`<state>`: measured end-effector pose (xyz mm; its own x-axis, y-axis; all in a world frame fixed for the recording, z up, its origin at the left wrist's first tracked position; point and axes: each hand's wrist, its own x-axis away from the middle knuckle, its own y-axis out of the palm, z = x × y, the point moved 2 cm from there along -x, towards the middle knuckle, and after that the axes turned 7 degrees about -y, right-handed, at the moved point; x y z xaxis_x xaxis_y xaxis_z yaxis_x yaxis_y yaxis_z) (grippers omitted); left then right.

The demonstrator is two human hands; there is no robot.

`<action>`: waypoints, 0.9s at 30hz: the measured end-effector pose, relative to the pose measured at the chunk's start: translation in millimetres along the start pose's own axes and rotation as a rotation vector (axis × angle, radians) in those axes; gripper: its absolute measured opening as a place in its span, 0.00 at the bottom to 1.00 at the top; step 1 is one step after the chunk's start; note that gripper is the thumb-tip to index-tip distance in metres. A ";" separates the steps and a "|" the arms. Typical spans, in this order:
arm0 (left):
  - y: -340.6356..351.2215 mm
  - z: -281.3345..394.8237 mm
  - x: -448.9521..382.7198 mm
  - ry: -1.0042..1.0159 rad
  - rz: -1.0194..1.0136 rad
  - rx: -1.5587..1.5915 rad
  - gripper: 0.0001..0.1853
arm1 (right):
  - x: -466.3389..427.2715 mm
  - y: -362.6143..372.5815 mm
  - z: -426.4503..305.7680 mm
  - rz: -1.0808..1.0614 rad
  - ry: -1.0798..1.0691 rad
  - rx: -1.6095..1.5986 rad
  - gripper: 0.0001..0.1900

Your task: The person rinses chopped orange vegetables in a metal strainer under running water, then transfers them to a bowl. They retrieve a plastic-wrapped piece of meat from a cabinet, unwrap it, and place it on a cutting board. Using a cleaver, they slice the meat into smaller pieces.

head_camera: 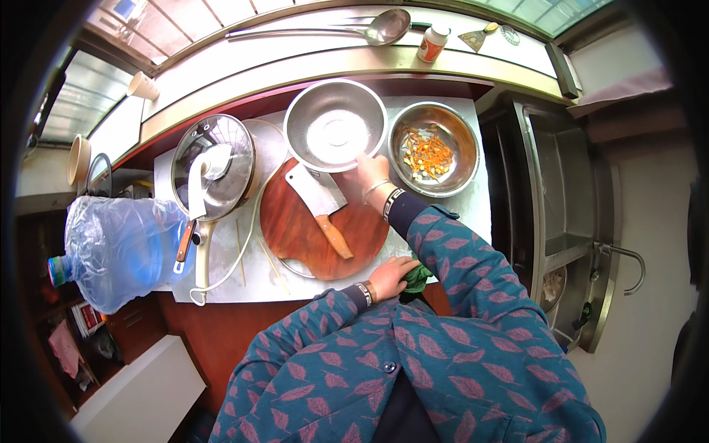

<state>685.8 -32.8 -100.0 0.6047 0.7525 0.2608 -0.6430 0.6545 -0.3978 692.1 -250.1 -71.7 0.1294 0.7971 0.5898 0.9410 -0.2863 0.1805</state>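
My right hand (372,170) grips the near right rim of a perforated metal colander (299,130), which looks empty. My left hand (389,278) is at the table's front edge, its fingers on a crumpled green bundle (418,278), perhaps a cloth or a bag, partly hidden by my right sleeve. Between the hands and to the left lies a round wooden cutting board (293,221). A cleaver (318,188) with a wooden handle rests on the board. Right of the colander stands a steel basin (468,141) with orange strips and small pale pieces (429,155) in it.
A lidded pan (185,147) with a corded handle stands left, beside a large blue water bottle (124,249) lying on its side. Two chopsticks (271,266) lie near the cord. A metal sink (565,183) is to the right. A ladle (388,27) and a white bottle (433,41) are on the sill.
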 end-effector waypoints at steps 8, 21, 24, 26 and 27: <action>-3.3 -1.1 -4.8 0.021 -0.026 0.034 0.31 | 2.8 -19.6 -1.9 -0.036 -0.077 -0.044 0.21; -43.5 5.6 34.0 0.075 0.388 -0.134 0.18 | 86.4 -157.5 68.6 -0.120 -0.423 0.837 0.11; -63.7 -4.8 71.6 0.002 0.521 -0.284 0.14 | 99.1 -153.2 76.4 -0.269 -0.516 0.939 0.10; -71.4 -14.4 93.3 -0.092 0.594 -0.342 0.14 | 110.7 -148.2 73.0 -0.329 -0.668 1.091 0.10; -73.3 -19.7 104.6 -0.155 0.626 -0.386 0.14 | 118.5 -145.0 71.7 -0.373 -0.724 1.187 0.11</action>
<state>805.5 -3.5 -60.9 0.0885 0.9961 -0.0064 -0.6176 0.0499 -0.7849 593.4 -75.9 -84.4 -0.3892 0.9186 0.0683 0.6077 0.3118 -0.7304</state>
